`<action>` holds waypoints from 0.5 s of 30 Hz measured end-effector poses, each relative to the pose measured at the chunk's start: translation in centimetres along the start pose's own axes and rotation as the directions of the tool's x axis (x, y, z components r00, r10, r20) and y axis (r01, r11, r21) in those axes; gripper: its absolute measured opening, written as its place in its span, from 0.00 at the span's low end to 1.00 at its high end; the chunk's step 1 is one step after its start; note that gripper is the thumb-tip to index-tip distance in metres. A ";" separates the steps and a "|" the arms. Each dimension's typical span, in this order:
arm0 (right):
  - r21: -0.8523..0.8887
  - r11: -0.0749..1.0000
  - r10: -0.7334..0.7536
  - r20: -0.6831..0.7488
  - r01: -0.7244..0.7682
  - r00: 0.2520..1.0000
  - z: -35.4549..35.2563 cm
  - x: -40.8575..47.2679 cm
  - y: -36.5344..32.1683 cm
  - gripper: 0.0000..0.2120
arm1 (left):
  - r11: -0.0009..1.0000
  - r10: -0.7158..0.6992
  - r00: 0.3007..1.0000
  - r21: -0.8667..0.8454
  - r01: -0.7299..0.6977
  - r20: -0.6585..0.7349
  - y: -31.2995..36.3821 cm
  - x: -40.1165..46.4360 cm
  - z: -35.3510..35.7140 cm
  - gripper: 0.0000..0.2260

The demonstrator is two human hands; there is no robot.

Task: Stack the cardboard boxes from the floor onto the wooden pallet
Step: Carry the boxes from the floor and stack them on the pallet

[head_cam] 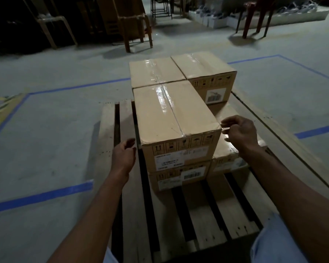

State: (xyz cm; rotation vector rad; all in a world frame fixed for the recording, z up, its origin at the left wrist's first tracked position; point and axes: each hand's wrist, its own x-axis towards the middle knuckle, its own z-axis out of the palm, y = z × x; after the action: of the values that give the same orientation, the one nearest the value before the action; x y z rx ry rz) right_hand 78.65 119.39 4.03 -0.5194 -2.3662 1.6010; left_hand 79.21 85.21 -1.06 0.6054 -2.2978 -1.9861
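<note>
Several taped cardboard boxes stand stacked on the wooden pallet [180, 221]. The nearest top box [169, 114] lies on a lower box [179, 179]. Two more top boxes, one at the left [154, 73] and one at the right [203, 65], stand behind it. A lower box [226, 149] sits at the right without a box on it. My left hand [124, 154] hovers just left of the near box's front corner, fingers loosely curled, holding nothing. My right hand [239, 131] hovers by its right front corner, fingers relaxed, holding nothing.
Blue tape lines [40, 197] mark the grey concrete floor around the pallet. Wooden chairs [135, 25] and a red chair [254, 16] stand at the back, with white bins [217, 21] along the far wall. Yellow-black tape [2, 109] lies at the left.
</note>
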 end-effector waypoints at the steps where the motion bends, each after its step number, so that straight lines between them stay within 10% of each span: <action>1: -0.045 0.998 -0.043 -0.046 0.041 0.998 -0.1 -0.2 -0.1 0.16 | 0.999 0.032 0.999 0.021 -0.031 -0.011 0.3 0.0 -0.4 0.20; 6: -0.166 0.975 -0.153 -0.028 0.146 0.988 -0.1 -0.9 -0.9 0.13 | 0.995 0.068 0.997 0.071 -0.066 -0.025 2.2 -0.4 -1.9 0.16; 15: -0.258 0.951 0.199 0.081 -0.172 0.977 -2.2 -11.2 -2.6 0.10 | 0.940 -0.306 0.950 0.180 0.290 0.068 4.3 -13.5 -3.1 0.11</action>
State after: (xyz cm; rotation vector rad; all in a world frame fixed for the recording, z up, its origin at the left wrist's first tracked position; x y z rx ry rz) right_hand 89.26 115.67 7.29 -0.7455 -2.6902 1.4404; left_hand 91.39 87.03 6.49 0.9445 -2.5858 -1.9890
